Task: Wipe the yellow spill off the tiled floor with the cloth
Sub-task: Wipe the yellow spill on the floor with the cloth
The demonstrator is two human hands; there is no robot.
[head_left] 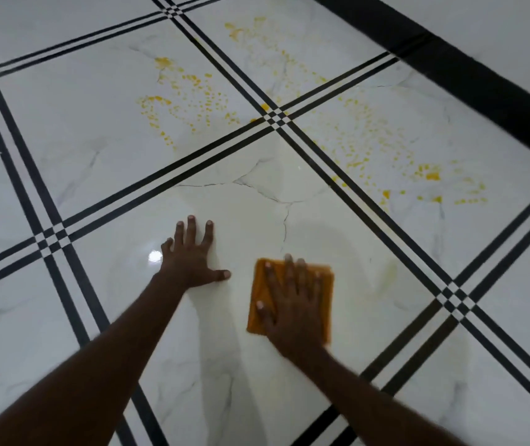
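My right hand (292, 304) lies flat, fingers spread, on a folded orange cloth (325, 284) and presses it onto the white tiled floor (257, 201). My left hand (189, 252) is planted palm down on the bare tile beside it, fingers apart, holding nothing. The yellow spill (189, 91) lies further away as dotted smears on the tile beyond my left hand. More yellow spill spreads over the tile to the upper right (418, 175) and the far tile (257, 37). A faint yellowish streak (386, 278) marks the tile just right of the cloth.
Black triple-line borders (276, 119) cross between the tiles. A broad black band (482, 82) runs diagonally across the top right corner. A light glints on the tile (155, 256) by my left hand.
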